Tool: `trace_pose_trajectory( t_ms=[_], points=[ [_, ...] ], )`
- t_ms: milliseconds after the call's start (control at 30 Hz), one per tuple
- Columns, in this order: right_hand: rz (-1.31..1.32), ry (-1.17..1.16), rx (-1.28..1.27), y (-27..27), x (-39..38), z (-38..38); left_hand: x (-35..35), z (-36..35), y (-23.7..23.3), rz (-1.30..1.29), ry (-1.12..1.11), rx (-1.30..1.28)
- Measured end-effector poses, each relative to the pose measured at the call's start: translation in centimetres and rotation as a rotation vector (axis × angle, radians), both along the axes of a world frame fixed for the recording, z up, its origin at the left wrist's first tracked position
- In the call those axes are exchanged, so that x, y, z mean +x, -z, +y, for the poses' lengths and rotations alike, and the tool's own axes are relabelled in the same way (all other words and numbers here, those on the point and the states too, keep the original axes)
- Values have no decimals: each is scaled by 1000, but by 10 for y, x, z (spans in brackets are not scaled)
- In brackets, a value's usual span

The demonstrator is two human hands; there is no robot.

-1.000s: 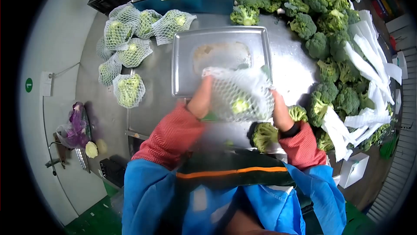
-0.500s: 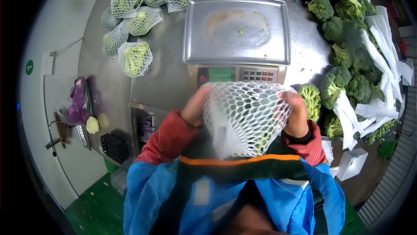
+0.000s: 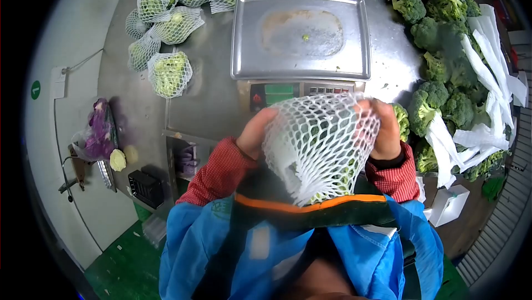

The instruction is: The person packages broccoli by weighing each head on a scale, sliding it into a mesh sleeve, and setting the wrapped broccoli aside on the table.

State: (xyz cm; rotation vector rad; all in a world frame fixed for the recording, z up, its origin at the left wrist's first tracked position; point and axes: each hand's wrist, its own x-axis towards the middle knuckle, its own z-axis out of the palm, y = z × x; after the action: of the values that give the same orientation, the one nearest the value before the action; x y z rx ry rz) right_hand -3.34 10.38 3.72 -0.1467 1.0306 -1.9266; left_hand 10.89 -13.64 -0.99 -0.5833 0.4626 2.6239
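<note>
A white foam mesh sleeve [image 3: 327, 139] is stretched between my two hands, close in front of my apron. My left hand [image 3: 258, 132] is closed on its left edge, with the fingertips hidden behind the mesh. On the upper right edge, my right hand [image 3: 386, 131] has its fingers curled round the netting. Green shows through the lower mesh, but I cannot make out clearly what lies inside. Just beyond the sleeve stands a scale with a metal pan [image 3: 302, 39]; a tiny green crumb lies on the pan.
Several mesh-wrapped broccoli heads [image 3: 170, 74] lie at the upper left. Loose broccoli [image 3: 426, 106] is heaped along the right, partly under white foam sleeves [image 3: 487, 67]. At the left are a purple vegetable in plastic [image 3: 101, 131] and a black box [image 3: 145, 188].
The mesh sleeve has tilted, its upper right corner raised and its lower end shifted right. My right hand has moved slightly up and right; my left hand stays on the left edge.
</note>
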Motion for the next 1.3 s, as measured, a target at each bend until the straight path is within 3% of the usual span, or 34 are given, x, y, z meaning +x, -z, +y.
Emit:
trace_pose_trajectory(
  t_ms=[133, 200, 233, 267, 300, 400, 433, 467, 600, 633, 667, 733, 767, 833, 933, 1000, 1067, 1133, 1233, 1300],
  points=[
    [-531, 278, -27, 16, -2, -23, 7, 5, -1, -112, -84, -12],
    [-438, 8, -113, 60, 10, -2, 17, 3, 14, -71, -84, -123],
    [-117, -95, 99, 49, 29, 2, 21, 2, 23, -71, -90, -104],
    [1, -124, 186, 45, 38, 2, 25, 2, 35, -71, -95, -85],
    [117, -153, 275, 41, 46, 2, 25, 7, 40, -71, -119, -233],
    [-142, -1, 167, 41, 46, -1, 10, 17, 39, -26, -249, 7],
    [-219, 55, 126, 40, 43, -2, -9, 22, 4, 21, -327, 235],
    [-293, 110, 82, 39, 39, -4, -27, 22, -11, 49, -338, 273],
    [-367, 77, -160, 80, -19, -23, -66, 6, 14, 81, -315, -12],
    [-426, 198, -26, 74, -31, -34, -70, 3, 12, 106, -296, -9],
    [-537, 208, -62, 87, -41, -37, -75, 2, 8, 129, -276, -6],
    [-572, 194, 9, 73, -50, -51, -77, -3, -2, 7, -267, -214],
    [-573, 66, -70, 81, -54, -45, -73, -10, 0, -53, -243, -298],
    [-388, 5, 172, 66, -52, -49, -71, -13, -12, -178, -196, -556],
    [-59, -131, 450, 43, -56, -37, -74, -27, -3, 45, -214, -1398],
    [238, -302, 634, 35, -70, -24, -87, -31, -17, 200, -276, -1728],
    [678, -52, 786, 12, -66, -26, -103, -25, -30, 431, -298, -1979],
    [1243, 214, 900, -11, -64, -37, -110, -26, -19, 475, -241, -1869],
    [1460, 363, 788, -14, -71, -57, -118, -30, -13, 541, -266, -1836],
    [1506, 336, 769, -4, -83, -64, -113, -36, -18, 458, -318, -1662]
  ],
)
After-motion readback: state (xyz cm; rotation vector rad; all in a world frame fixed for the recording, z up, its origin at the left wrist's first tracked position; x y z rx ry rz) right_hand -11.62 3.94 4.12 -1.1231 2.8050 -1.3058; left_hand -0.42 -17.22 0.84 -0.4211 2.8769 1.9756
